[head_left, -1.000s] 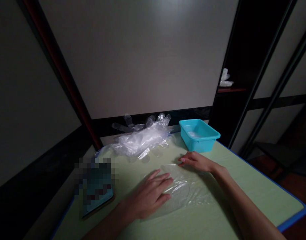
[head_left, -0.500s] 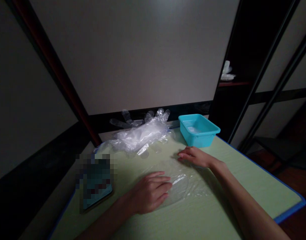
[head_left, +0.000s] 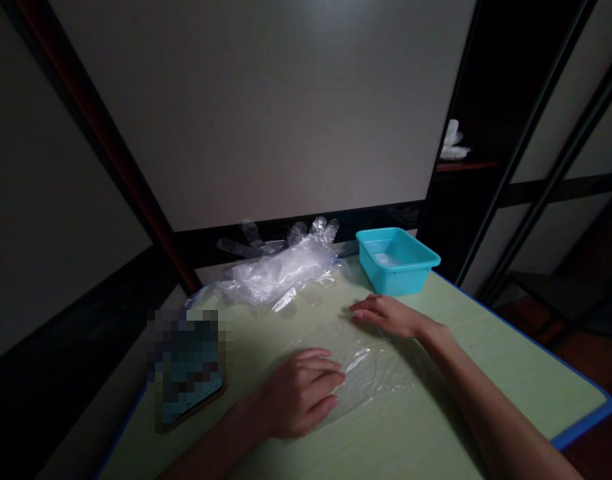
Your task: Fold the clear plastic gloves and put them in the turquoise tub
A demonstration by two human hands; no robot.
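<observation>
A thin clear plastic sheet (head_left: 359, 367), probably a disposable glove, lies spread on the table between my hands. My left hand (head_left: 306, 390) rests palm down over its left part, fingers stretched out and slightly apart. At its far edge, my right hand (head_left: 386, 315) is low over the table with the index finger reaching left; its curled lower fingers are partly hidden. Neither hand appears to grip anything. Beyond them is a loose pile of clear plastic gloves (head_left: 281, 270), several of their fingers sticking up against the panel behind.
A turquoise plastic basin (head_left: 396, 277) with something pale inside stands at the table's back right. On the left lies a pixelated, tablet-like object (head_left: 193, 373). Blue trim (head_left: 586, 421) edges the pale green table (head_left: 526, 373). White items (head_left: 453, 143) sit on a dark shelf.
My right hand has shifted slightly left, its index finger stretched further. My left hand has moved a little toward me, still lying on the plastic.
</observation>
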